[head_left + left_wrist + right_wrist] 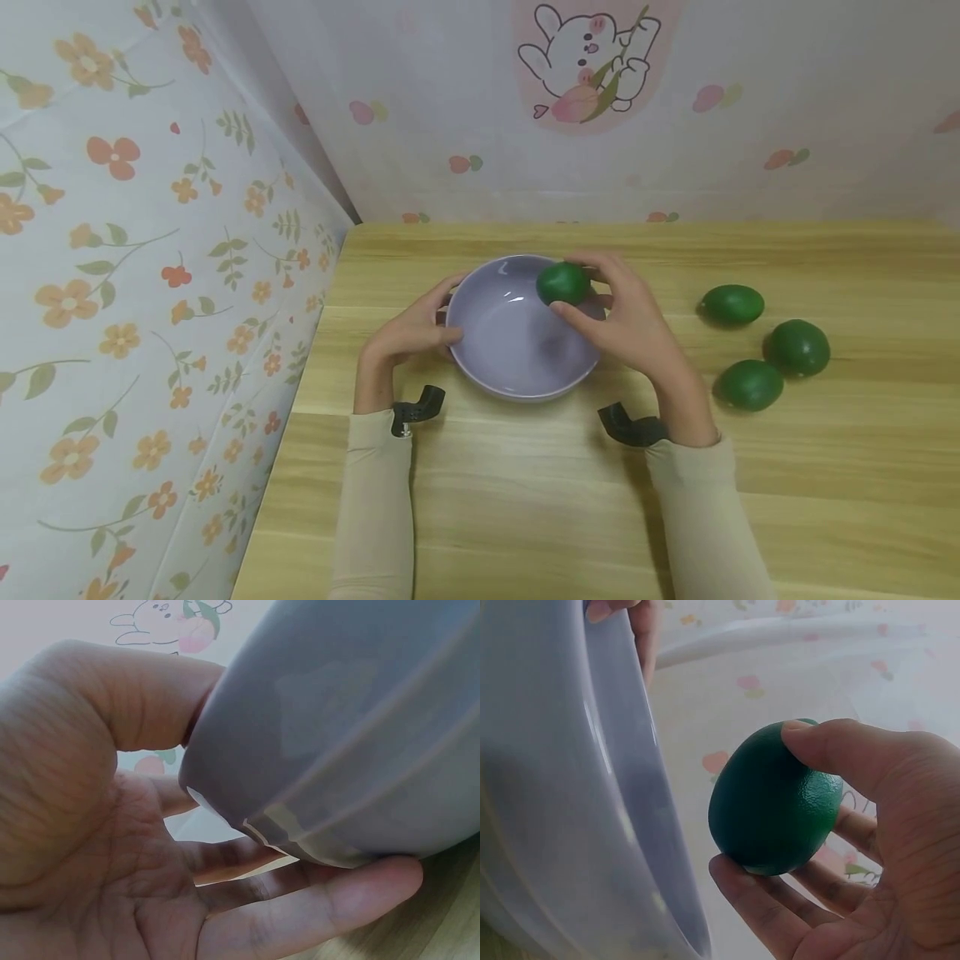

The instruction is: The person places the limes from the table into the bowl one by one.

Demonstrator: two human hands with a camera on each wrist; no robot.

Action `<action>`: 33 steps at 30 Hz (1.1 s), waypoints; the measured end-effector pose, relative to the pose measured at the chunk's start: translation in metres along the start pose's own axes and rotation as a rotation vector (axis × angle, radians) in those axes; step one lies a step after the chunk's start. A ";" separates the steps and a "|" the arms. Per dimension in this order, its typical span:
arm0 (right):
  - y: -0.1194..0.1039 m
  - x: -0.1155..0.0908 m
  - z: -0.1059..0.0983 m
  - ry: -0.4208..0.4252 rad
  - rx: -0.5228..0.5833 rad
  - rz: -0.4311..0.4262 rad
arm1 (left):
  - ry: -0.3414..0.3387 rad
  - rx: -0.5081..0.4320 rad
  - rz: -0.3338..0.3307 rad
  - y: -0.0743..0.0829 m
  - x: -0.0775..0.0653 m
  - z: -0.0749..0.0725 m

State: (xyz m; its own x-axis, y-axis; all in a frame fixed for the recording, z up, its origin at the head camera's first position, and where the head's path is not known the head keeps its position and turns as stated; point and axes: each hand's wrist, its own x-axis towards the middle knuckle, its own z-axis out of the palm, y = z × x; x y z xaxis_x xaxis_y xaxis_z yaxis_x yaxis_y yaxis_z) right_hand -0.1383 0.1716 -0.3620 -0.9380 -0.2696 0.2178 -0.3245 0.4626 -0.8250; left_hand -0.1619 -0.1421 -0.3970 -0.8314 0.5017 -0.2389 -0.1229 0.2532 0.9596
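Note:
A lavender bowl [510,350] stands on the wooden table, with only a shadow visible on its inside floor. My left hand [412,329] grips its left side, thumb at the rim and fingers round the outer wall. The left wrist view shows fingers under the ridged outside of the bowl [322,742]. Over the bowl's right back part, my right hand [633,312] holds a green lime [562,283] between thumb and fingers. In the right wrist view this glossy, finely dimpled lime [769,802] is beside the bowl's rim, apart from it.
To the right of the bowl lie three more green limes: one farther back [732,305], one at the right [798,347] and one nearer [750,385]. A patterned curtain [450,108] borders the table's back, and a floral cloth [150,333] its left side.

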 end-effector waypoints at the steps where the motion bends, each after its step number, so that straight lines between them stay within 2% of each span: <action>1: 0.000 0.000 0.000 -0.003 0.003 0.004 | 0.000 0.000 -0.001 0.000 0.000 0.000; 5: -0.001 0.000 0.002 -0.010 -0.004 0.006 | 0.000 -0.004 -0.001 0.001 0.000 0.000; 25: -0.006 0.000 0.013 -0.023 -0.133 -0.123 | 0.007 0.013 -0.013 0.001 0.000 0.001; 33: -0.010 0.000 0.015 -0.023 -0.147 -0.132 | 0.005 0.000 -0.014 0.001 0.000 0.001</action>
State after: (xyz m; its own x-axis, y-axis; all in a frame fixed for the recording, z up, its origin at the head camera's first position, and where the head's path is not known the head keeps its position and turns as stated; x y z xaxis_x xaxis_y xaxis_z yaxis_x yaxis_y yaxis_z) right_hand -0.1330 0.1545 -0.3620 -0.8835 -0.3551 0.3056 -0.4606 0.5398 -0.7046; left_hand -0.1614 -0.1410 -0.3967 -0.8324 0.4937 -0.2517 -0.1347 0.2604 0.9561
